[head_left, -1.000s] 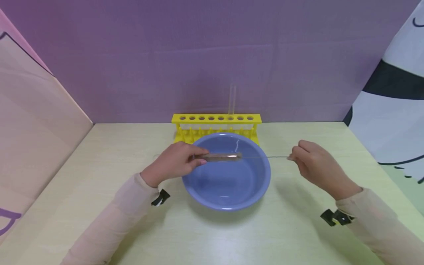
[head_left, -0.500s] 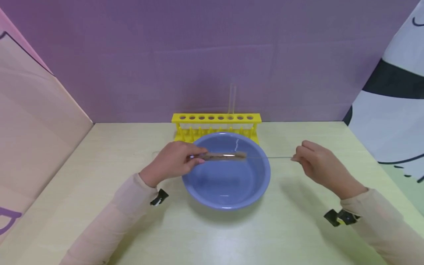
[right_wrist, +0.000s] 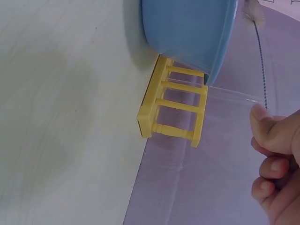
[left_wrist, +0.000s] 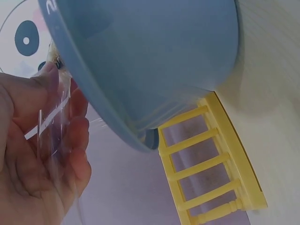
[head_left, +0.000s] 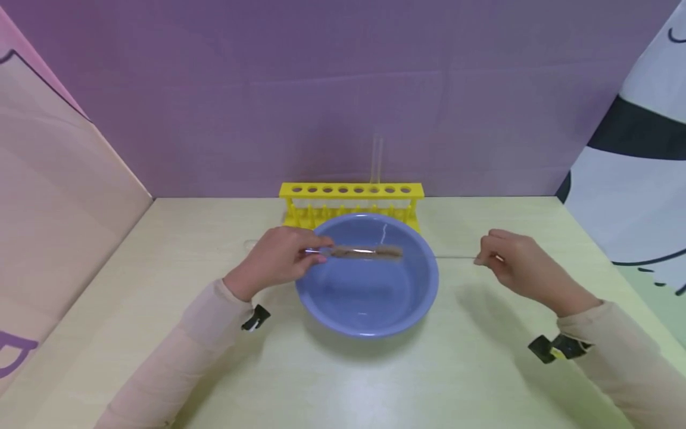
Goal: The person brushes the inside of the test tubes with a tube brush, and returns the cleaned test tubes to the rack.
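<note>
My left hand [head_left: 278, 259] holds a clear glass test tube [left_wrist: 56, 136] level above the blue basin [head_left: 367, 335], fingers wrapped round it in the left wrist view. The brown bristles of a test tube brush [head_left: 389, 252] fill the tube's right end and seem to poke out at its mouth. Out to the right, my right hand [head_left: 514, 268] pinches the far end of the brush's thin twisted wire [right_wrist: 262, 65] between thumb and finger. Blur keeps me from telling exactly where the tube's mouth lies along the bristles.
Behind the basin stands a yellow test tube rack [head_left: 351, 190] with a row of holes. Another clear test tube [head_left: 377, 159] stands upright in it. A purple cloth wall [head_left: 214, 119] closes off the back of the pale wooden table [head_left: 354, 387].
My right hand has drawn slightly to the right with the brush wire. More bristles now show toward the right. The left hand has shifted very slightly left with the tube.
</note>
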`<state>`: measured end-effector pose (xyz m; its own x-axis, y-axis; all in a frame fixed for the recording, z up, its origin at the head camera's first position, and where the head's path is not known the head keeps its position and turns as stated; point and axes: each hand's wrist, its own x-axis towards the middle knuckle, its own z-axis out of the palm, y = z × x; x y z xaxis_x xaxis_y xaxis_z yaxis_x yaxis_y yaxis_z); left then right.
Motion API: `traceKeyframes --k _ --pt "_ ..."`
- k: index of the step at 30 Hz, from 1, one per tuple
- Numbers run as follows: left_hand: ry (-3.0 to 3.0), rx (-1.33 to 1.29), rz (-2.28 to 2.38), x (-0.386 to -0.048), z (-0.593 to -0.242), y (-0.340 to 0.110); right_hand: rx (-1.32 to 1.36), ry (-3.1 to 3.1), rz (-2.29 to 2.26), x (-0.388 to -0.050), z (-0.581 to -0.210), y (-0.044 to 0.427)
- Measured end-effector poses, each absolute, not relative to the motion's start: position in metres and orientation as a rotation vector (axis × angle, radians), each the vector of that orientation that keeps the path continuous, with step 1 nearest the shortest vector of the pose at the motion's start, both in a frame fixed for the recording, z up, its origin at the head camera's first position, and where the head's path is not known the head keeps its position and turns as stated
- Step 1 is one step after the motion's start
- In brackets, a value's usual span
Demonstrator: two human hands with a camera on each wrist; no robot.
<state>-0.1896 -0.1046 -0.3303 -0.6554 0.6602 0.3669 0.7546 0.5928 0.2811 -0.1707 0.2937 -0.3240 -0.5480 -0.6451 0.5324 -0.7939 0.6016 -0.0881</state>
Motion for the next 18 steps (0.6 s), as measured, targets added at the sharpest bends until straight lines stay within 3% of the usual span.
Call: traceKeyframes --k 18 --pt "-2.552 -1.094 -0.581 -0.193 -0.337 -0.112 1.161 -2.626 0.683 -0.172 -0.324 0.308"
